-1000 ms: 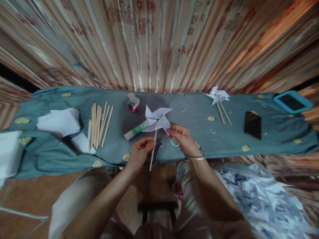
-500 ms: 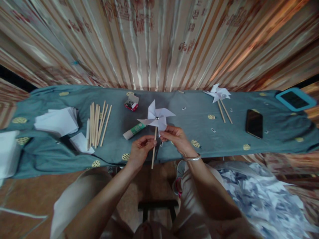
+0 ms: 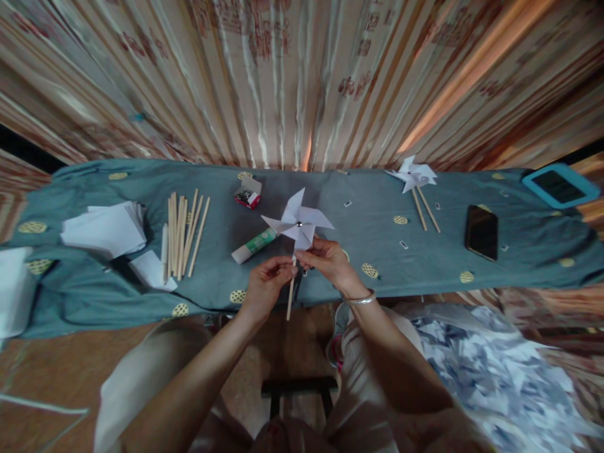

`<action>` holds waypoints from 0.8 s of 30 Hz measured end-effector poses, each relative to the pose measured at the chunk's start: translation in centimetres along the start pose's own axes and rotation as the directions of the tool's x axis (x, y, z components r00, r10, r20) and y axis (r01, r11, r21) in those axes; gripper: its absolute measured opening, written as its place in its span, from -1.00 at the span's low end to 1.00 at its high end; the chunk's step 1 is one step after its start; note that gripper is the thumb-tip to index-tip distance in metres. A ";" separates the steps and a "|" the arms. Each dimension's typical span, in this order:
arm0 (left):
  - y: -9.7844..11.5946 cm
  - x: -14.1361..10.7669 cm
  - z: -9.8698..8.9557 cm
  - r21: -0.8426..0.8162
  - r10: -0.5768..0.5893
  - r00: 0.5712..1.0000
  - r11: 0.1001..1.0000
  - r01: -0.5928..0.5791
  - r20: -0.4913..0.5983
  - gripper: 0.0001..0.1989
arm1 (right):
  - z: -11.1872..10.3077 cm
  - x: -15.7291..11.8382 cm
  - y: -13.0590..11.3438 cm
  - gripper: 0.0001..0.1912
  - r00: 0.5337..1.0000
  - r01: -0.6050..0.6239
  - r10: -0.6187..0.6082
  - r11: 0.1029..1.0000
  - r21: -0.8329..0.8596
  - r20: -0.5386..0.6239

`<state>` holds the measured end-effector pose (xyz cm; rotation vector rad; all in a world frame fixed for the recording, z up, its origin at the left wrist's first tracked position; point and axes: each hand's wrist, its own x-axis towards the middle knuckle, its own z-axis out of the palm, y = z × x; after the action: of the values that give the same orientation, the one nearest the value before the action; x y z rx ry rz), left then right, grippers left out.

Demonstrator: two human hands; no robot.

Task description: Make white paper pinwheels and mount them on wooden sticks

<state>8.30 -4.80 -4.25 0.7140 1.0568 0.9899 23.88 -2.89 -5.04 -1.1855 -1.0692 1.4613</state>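
- Your left hand grasps the wooden stick of the white pinwheel between thumb and fingers, partway down its length.
- Your right hand has its fingertips closed together on the pinwheel, where the lower blade meets the upper part of the stick; you cannot tell from here whether they pinch paper, wood or both.
- The pinwheel is held in front of you, over the near middle of the worktop, blades uppermost, with a shiny round pin at its centre; the stick's lower end reaches past the near edge.
- Just left of the blades lies a green and white tube, its upper end meeting the left blade in your view.
- Beyond the tube sits a small red box, flap raised, with small dark pieces inside.
- Farther left you have a group of loose wooden sticks and a stack of white paper.
- To the right lie more finished pinwheels, then a dark phone and a blue-framed device.
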 end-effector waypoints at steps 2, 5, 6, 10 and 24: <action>-0.1 0.0 0.0 0.000 -0.004 1.000 1.000 0.004 -0.001 -0.65 | 0.0 0.0 0.0 -0.59 1.000 0.002 -0.002 1.000 -0.008 -0.001; 0.0 0.0 -0.1 0.003 -0.013 1.000 1.000 0.013 -0.001 -0.65 | 0.1 0.0 -0.1 -0.57 1.000 -0.015 0.015 1.000 0.012 -0.013; 0.0 0.0 -0.1 -0.001 -0.015 1.000 1.000 0.015 -0.005 -0.65 | 0.1 0.0 -0.2 -0.55 1.000 -0.025 0.026 0.999 0.020 -0.015; 0.1 0.1 -0.1 -0.022 -0.032 0.999 0.999 0.032 -0.034 -0.61 | -1.0 -0.2 -1.0 -0.51 0.998 -0.054 0.054 0.999 0.002 -0.022; 0.0 -0.2 0.0 0.028 -0.041 0.999 0.999 0.042 -0.016 -0.59 | -4.0 0.0 -2.3 -0.56 0.943 0.088 -0.067 0.995 0.049 -0.325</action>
<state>8.30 -4.94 -4.17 0.7060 1.0974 0.9478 28.12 -2.27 -3.43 -1.2709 -0.8282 1.1806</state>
